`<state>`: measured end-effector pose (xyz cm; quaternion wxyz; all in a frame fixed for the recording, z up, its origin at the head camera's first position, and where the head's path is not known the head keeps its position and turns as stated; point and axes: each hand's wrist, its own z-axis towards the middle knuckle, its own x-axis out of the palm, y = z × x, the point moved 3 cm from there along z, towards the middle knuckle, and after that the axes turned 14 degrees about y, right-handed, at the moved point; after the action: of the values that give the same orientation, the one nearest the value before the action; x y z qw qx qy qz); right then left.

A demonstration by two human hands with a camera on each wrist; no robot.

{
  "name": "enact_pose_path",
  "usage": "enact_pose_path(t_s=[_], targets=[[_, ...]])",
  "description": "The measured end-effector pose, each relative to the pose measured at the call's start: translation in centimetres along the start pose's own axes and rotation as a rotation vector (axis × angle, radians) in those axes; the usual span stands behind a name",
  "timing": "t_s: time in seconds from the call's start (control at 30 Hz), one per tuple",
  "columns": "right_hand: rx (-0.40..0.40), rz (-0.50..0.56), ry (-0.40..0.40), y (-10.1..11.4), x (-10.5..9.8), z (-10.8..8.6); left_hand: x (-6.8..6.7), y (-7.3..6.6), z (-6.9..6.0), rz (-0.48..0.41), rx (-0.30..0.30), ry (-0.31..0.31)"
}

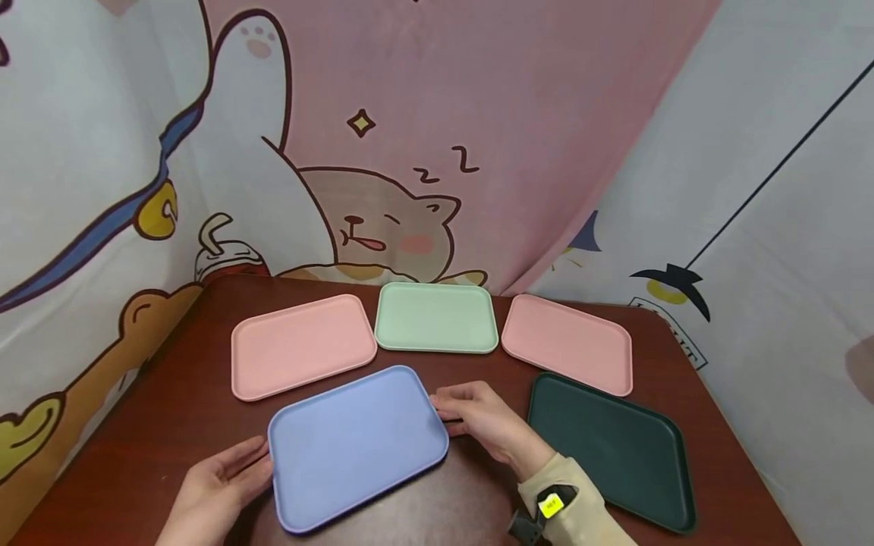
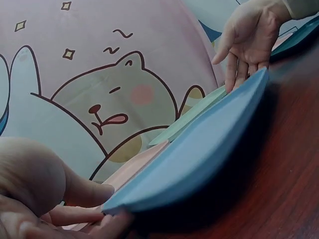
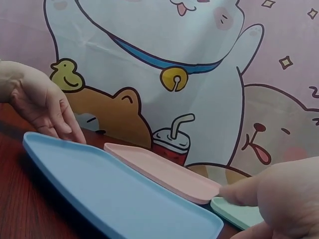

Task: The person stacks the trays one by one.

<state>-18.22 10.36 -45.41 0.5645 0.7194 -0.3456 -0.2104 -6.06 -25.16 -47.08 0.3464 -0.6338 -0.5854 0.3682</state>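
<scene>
I've got the left hand [image 1: 218, 485] pinching the blue tray [image 1: 358, 447] by its left end | right hand [image 1: 488, 425], fingers nearly straight, touches its right end | tray's nearer me than the left pink tray [image 1: 303, 347]

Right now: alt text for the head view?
Left hand and right hand touch opposite ends of a blue tray at a brown table. Behind it, two pink trays flank a pale green tray; a dark green tray lies at right.

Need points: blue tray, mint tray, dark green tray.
Blue tray [image 1: 358, 449]: head view, middle of its floor.
Mint tray [image 1: 437, 318]: head view, middle of its floor.
Dark green tray [image 1: 613, 450]: head view, middle of its floor.
</scene>
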Motion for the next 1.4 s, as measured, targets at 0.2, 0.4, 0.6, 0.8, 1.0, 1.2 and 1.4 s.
enact_pose_path(t_s=[0.2,0.4,0.6,0.8,1.0,1.2,1.4], targets=[[-0.027,0.006,0.052,-0.2,-0.1,-0.1,-0.4,0.3,0.1,0.098,0.018,-0.030],[-0.044,0.005,0.079,-0.4,0.1,-0.4,-0.7,0.6,-0.3,0.090,-0.005,-0.034],[-0.047,0.019,0.102,-0.4,0.7,-0.2,-1.0,0.4,-0.6,0.047,-0.011,-0.014],[-0.028,0.015,0.102,-0.2,0.9,-0.2,-0.9,0.0,-0.6,-0.012,-0.068,0.003],[-0.013,0.055,0.084,0.3,0.8,-0.5,-1.1,0.0,-0.4,-0.113,-0.039,-0.003],[-0.033,0.071,0.079,0.8,0.8,-0.9,-1.4,-0.1,-0.6,-0.161,-0.023,-0.003],[-0.050,0.083,0.074,1.3,0.9,-1.3,-1.7,-0.3,-0.9,-0.178,0.000,-0.010]])
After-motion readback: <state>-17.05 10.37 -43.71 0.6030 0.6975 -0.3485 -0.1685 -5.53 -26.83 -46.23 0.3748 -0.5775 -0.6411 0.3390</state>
